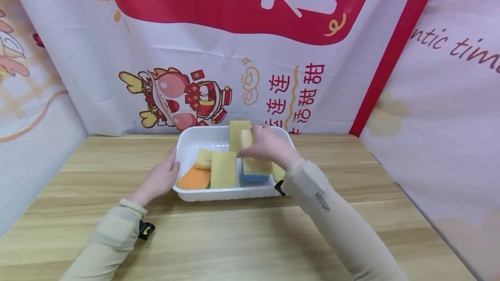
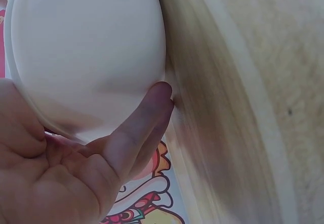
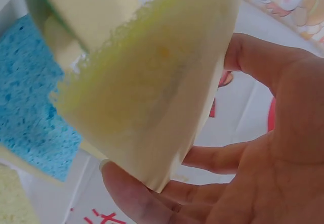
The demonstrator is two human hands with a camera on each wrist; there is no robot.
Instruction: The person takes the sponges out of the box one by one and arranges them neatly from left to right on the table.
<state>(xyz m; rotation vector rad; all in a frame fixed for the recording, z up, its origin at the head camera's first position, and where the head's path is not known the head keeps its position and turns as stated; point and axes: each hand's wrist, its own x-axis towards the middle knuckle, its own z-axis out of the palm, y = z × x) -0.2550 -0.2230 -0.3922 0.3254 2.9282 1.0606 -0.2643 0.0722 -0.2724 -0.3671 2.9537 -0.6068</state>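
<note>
My right hand [image 1: 269, 143] pinches a pale yellow sponge [image 3: 152, 87] between thumb and fingers, tilted above the white tray [image 1: 230, 194]. Beneath it in the head view lies a yellow-topped sponge with a blue underside [image 1: 254, 177]; its blue face [image 3: 30, 97] fills the left of the right wrist view. My left hand [image 1: 159, 180] rests against the tray's left end. Its fairly straight fingers [image 2: 134, 133] lie along the outer wall [image 2: 91, 42]. An upright yellow sponge [image 1: 224, 169], an orange one [image 1: 194, 178] and a small yellow one [image 1: 204, 159] sit in the tray's left half.
Another yellow sponge [image 1: 236, 135] stands at the tray's back wall, rising over the rim. Part of a yellow sponge [image 1: 278, 172] shows beside my right wrist. The wooden table [image 1: 242, 237] meets a printed cloth backdrop [image 1: 195, 47] behind the tray, with cloth at both sides.
</note>
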